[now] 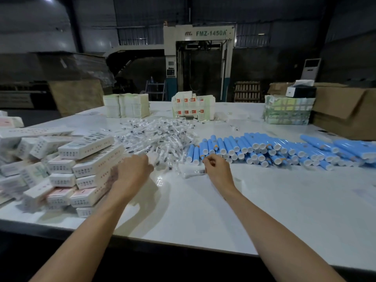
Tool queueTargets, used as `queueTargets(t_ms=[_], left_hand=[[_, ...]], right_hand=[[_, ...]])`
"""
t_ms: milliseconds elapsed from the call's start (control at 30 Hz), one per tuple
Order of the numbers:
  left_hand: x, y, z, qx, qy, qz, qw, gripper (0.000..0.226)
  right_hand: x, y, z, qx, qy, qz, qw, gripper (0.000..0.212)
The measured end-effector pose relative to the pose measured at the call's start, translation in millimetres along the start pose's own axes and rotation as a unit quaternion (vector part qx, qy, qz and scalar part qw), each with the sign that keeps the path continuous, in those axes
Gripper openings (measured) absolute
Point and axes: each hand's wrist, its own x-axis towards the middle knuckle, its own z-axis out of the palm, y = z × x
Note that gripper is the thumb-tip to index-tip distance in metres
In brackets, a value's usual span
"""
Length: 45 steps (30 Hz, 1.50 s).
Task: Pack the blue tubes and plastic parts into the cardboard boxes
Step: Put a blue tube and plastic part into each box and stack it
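While left hand touches plastic parts — grip hidden — right hand pinches a blue tube.

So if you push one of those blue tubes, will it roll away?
Probably, yes: the blue tubes are round and lie on their sides on a smooth, shiny table. Pulling one from the heap may make its neighbours tumble, since they are stacked loosely. They look slim and plastic, so likely light.

left hand at plastic parts | right hand at blue tubes | boxes stacked left
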Motion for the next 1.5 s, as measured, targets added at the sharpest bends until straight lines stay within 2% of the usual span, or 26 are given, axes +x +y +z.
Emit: queueTargets(t_ms=[100,167,233,300,367,433,533,600,733,833,933,1033,1100,1200,1267,1300,1333,1400,1433,1467,1500], left_hand=[[3.2,1.9,-20.3,-0.164,-0.011,0.026,0.986,0.038],[8.4,12.2,-28.5,-0.289,-0.009,0.051,0.956,0.041],[15.8,26.2,-28.7,-0.445,-0.013,0.060,0.893,0.042],[24.0,40.4,-19.3,-0.583,-0.041,0.043,0.810,0.041],[28.6,54.1,-3.4,-0.684,-0.077,0.021,0.725,0.037],[32.0,64.5,15.1,-0.750,-0.090,0.004,0.656,0.037],[35.6,67.9,34.6,-0.804,-0.093,-0.026,0.586,0.034],[37.8,64.9,42.4,-0.824,-0.110,-0.038,0.555,0.032],[39.6,58.1,48.1,-0.828,-0.133,-0.050,0.542,0.034],[41.7,53.1,46.7,-0.847,-0.135,-0.060,0.510,0.031],[46.2,53.0,46.5,-0.852,-0.135,-0.058,0.503,0.029],[45.6,58.1,45.8,-0.840,-0.139,-0.062,0.521,0.030],[45.0,59.7,44.1,-0.839,-0.143,-0.064,0.521,0.033],[43.7,58.5,41.8,-0.839,-0.150,-0.048,0.521,0.031],[41.3,57.1,39.5,-0.839,-0.157,-0.034,0.519,0.029],[39.8,56.6,38.1,-0.839,-0.160,-0.026,0.519,0.029],[38.3,56.8,36.8,-0.839,-0.162,-0.019,0.519,0.028],[35.9,58.2,34.6,-0.837,-0.162,-0.007,0.522,0.029],[34.8,59.0,33.8,-0.836,-0.165,0.001,0.524,0.030],[33.8,59.5,33.0,-0.834,-0.170,0.011,0.524,0.031],[32.8,60.1,32.3,-0.833,-0.178,0.021,0.523,0.034]], right_hand=[[0.6,0.0,0.9,-0.005,-0.003,-0.001,1.000,0.022],[0.9,-0.1,0.9,-0.013,-0.004,-0.002,1.000,0.022],[0.9,-0.6,1.0,-0.020,0.002,0.000,1.000,0.022],[0.7,-1.8,0.6,-0.028,0.019,0.002,0.999,0.022],[2.2,-2.7,-2.0,-0.053,0.051,0.005,0.997,0.020],[8.7,-3.0,-8.4,-0.109,0.089,-0.001,0.990,0.015],[29.5,-6.3,-20.5,-0.207,0.134,-0.035,0.969,0.012],[49.9,-9.1,-25.5,-0.283,0.127,-0.056,0.949,0.018],[85.0,-9.8,-25.1,-0.452,0.029,-0.030,0.891,0.035],[94.0,-5.2,-21.3,-0.532,-0.014,-0.052,0.845,0.031],[90.4,-4.6,-19.7,-0.562,-0.027,-0.067,0.824,0.020],[81.3,-11.8,-16.2,-0.588,-0.022,-0.064,0.806,0.028],[78.1,-17.1,-14.4,-0.618,-0.011,-0.058,0.784,0.033],[72.4,-23.1,-19.3,-0.652,0.009,-0.073,0.755,0.029],[66.4,-26.2,-28.0,-0.630,0.026,-0.078,0.772,0.020],[63.3,-26.5,-34.6,-0.599,0.034,-0.070,0.797,0.014],[61.2,-27.1,-42.1,-0.544,0.046,-0.045,0.837,0.011],[59.0,-25.7,-60.6,-0.362,0.064,0.059,0.928,0.008],[55.6,-25.3,-67.6,-0.245,0.056,0.106,0.962,0.009],[50.8,-26.4,-71.7,-0.118,0.038,0.139,0.982,0.015],[43.9,-29.3,-73.1,0.013,0.014,0.162,0.987,0.017]])
